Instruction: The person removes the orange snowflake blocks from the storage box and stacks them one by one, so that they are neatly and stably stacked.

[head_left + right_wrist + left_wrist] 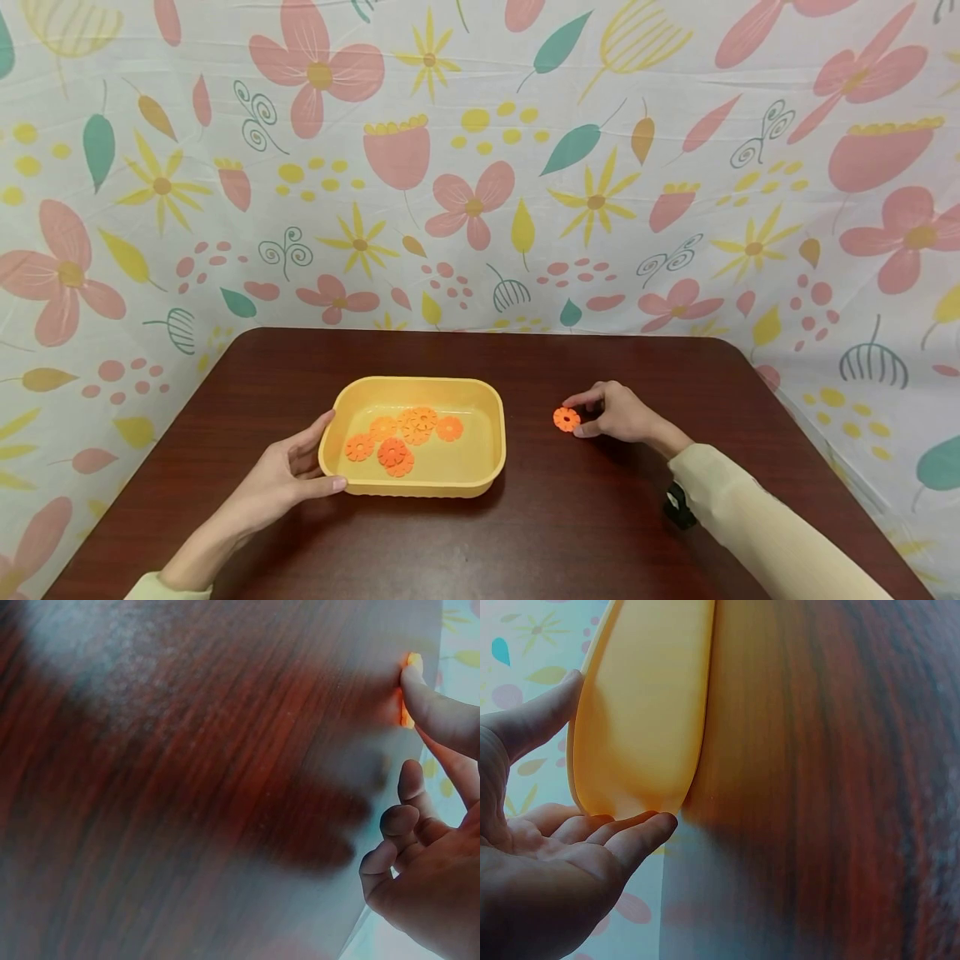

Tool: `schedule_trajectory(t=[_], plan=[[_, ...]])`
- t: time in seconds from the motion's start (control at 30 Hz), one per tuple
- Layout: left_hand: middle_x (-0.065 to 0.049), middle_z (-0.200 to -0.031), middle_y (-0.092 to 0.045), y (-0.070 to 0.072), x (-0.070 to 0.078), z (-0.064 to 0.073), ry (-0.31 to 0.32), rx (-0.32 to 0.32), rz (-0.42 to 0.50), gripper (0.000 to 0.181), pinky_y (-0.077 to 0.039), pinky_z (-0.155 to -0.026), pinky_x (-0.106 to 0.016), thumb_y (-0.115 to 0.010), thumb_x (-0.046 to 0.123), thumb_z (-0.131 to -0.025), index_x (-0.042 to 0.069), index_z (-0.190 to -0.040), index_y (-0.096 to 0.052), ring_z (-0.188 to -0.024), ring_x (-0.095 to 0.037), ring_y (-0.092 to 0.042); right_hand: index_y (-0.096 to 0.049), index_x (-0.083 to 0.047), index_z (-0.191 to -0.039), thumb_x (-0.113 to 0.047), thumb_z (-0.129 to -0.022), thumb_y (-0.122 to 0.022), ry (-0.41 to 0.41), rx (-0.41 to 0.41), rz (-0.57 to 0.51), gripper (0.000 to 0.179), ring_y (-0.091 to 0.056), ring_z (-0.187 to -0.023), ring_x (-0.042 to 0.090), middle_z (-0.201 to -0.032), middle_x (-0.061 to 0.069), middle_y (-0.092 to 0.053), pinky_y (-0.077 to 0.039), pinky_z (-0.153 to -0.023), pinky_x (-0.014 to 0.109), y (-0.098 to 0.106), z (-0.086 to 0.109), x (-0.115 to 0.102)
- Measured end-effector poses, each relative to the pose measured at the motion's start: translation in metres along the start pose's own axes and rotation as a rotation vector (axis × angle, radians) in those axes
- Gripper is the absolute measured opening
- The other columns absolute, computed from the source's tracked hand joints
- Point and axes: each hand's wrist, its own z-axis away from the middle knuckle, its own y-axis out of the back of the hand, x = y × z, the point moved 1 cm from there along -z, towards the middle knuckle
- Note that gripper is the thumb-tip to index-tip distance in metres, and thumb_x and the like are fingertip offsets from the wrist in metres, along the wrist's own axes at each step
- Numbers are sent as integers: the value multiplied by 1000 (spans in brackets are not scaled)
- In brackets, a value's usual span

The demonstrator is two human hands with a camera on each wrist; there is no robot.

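Note:
A yellow plastic tub (pixel 415 487) stands on the table, left of the middle, with several orange notched plastic discs (pixel 360 447) lying flat or overlapping on its floor. My left hand (pixel 273 479) holds the tub by its left end, thumb at the near corner and fingers along the side. In the left wrist view, those fingers (pixel 641 841) bear against the end of the tub. To the right of the tub, my right hand (pixel 621 414) pinches another orange notched disc (pixel 557 419) between thumb and forefinger, close over the table. The other right fingers (pixel 399 820) are curled.
The dark wood-grain table (pixel 480 550) has rounded far corners. A flower-printed cloth (pixel 480 100) hangs right behind it and along both sides. A black band (pixel 678 506) sits on my right wrist.

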Motion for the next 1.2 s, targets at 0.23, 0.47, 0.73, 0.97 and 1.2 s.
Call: schedule_trajectory(t=[0.23, 0.47, 0.73, 0.97, 1.2], plan=[[-24, -170, -19, 0, -1, 0, 3, 1, 10, 101, -53, -101, -32, -85, 10, -90, -1, -167, -21, -146, -46, -39, -79, -3, -122, -13, -81, -93, -7, 2, 1, 43, -54, -90, 27, -100, 8, -67, -46, -75, 35, 3, 0, -1], [-25, -170, -19, 1, -1, 0, -3, -1, 16, 101, -53, -101, -32, -85, 8, -90, -2, -166, -20, -146, -46, -38, -79, -3, -122, -12, -82, -92, 7, 12, -12, 43, -53, -89, 27, -100, 9, -66, -46, -70, 35, 10, -1, -10], [-25, -170, -18, 0, 1, 0, 2, -2, 19, 102, -52, -101, -32, -85, 9, -90, -2, -166, -19, -147, -46, -37, -80, -3, -119, -9, -82, -91, 47, 9, 6, 39, -55, -89, 27, -99, 9, -66, -47, -72, 34, 10, -4, -36], [-24, -170, -19, 0, 0, 0, 5, -3, 23, 102, -52, -101, -32, -85, 9, -90, -1, -167, -19, -147, -46, -38, -80, -4, -119, -13, -84, -91, 44, 7, -24, 39, -51, -83, 30, -103, 14, -67, -44, -68, 32, 6, -9, -55], [-24, -170, -19, 0, 0, 0, -1, -6, 21, 102, -52, -101, -32, -86, 9, -89, -1, -167, -19, -146, -47, -38, -82, -12, -117, -14, -84, -91, 73, -5, -7, 35, -54, -88, 33, -98, 6, -68, -46, -69, 33, 3, -17, -67]])
